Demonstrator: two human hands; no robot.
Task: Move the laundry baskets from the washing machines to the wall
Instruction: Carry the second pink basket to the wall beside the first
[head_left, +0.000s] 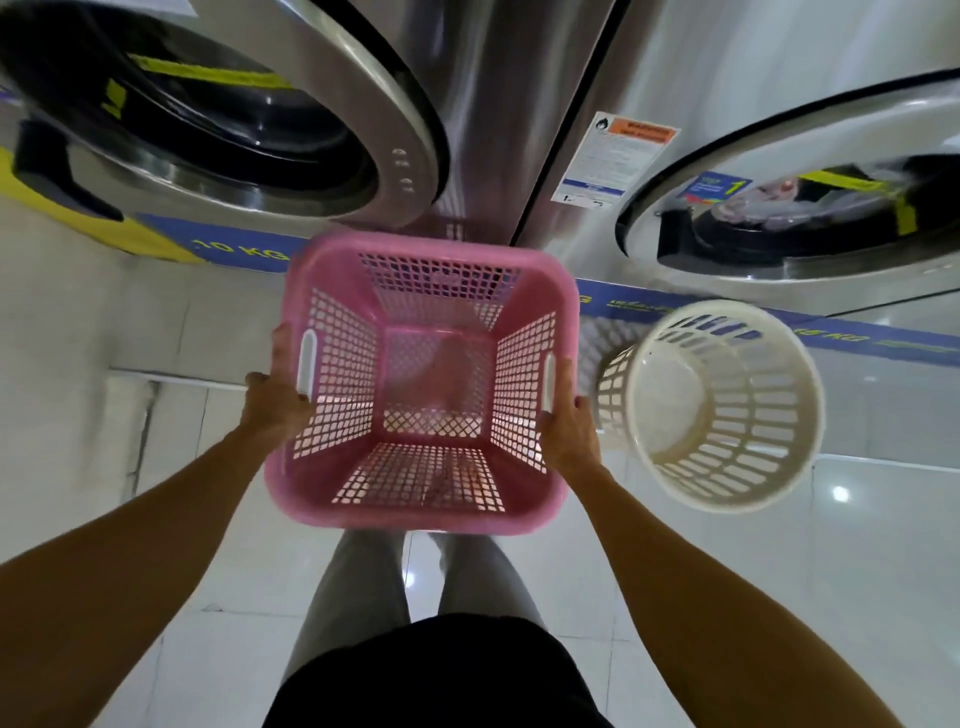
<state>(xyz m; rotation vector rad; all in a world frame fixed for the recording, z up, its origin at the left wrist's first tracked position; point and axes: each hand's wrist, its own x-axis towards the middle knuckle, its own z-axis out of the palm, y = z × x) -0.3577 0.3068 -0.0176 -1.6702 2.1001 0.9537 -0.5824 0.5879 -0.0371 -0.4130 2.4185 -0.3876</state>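
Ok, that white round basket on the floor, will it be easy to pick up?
Probably light: the white basket is empty and its walls are slotted all round. Likely stiff, since the plastic holds its round shape. It looks tall for its base, so a nudge might tip it.

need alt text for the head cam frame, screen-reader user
A person's left hand and right hand grip the sides of an empty pink square laundry basket, held in front of two front-loading washing machines. An empty white round basket stands on the tiled floor to its right.
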